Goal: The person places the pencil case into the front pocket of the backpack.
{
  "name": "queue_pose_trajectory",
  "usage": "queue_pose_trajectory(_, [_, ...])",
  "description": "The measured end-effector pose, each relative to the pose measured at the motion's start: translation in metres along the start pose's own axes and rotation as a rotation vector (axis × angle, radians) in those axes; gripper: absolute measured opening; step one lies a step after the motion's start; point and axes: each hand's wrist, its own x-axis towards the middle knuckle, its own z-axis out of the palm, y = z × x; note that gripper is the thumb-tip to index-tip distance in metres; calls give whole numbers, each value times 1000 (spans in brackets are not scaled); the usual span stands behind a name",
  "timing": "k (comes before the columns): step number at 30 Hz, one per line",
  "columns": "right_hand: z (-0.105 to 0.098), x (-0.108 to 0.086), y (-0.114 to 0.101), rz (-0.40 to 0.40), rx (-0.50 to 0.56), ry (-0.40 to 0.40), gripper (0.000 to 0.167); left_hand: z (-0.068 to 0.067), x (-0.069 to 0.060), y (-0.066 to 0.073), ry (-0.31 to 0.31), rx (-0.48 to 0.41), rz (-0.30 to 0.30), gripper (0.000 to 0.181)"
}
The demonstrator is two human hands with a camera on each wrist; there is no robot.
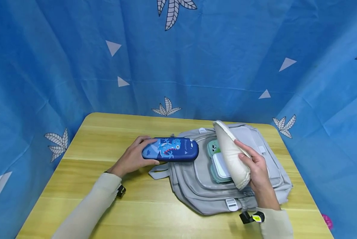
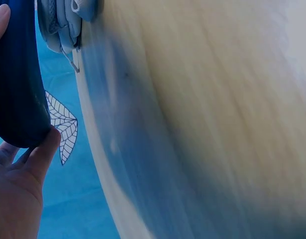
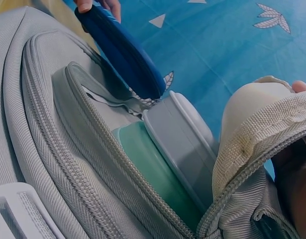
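A dark blue pencil case [image 1: 181,151] with a cartoon dinosaur is gripped at its left end by my left hand [image 1: 133,155]. Its other end hangs over the left side of a grey backpack [image 1: 185,189] lying on the table. My right hand [image 1: 258,167] pinches the edge of the backpack's front pocket flap [image 1: 230,154] and holds it raised, cream lining showing. Inside the unzipped pocket sit a green box [image 1: 213,148] with a panda face and a white-lidded box [image 1: 221,165]. In the right wrist view, the pencil case [image 3: 123,55] is just beyond these boxes.
The backpack covers the right part of the wooden table [image 1: 148,212]. A loose strap [image 1: 159,172] sticks out on its left, and a white buckle [image 1: 231,204] lies at its near edge. Blue curtain [image 1: 196,66] hangs behind the table and along both sides.
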Motion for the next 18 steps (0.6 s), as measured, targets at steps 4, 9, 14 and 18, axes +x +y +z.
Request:
queue_pose_trajectory(4, [1, 1, 0, 4, 0, 0, 41, -2, -1, -4, -1, -10, -9, 91])
queue_pose_trajectory(9, [-1, 2, 0, 10, 0, -10, 41, -3, 1, -3, -12, 1, -17, 92])
queue_pose_trajectory(14, [-1, 3, 1, 14, 1, -9, 41, -4, 4, -1, -12, 8, -11, 93])
queue_pose_trajectory(18, [0, 4, 2, 19, 3, -4, 41, -3, 6, -1, -7, 11, -1, 92])
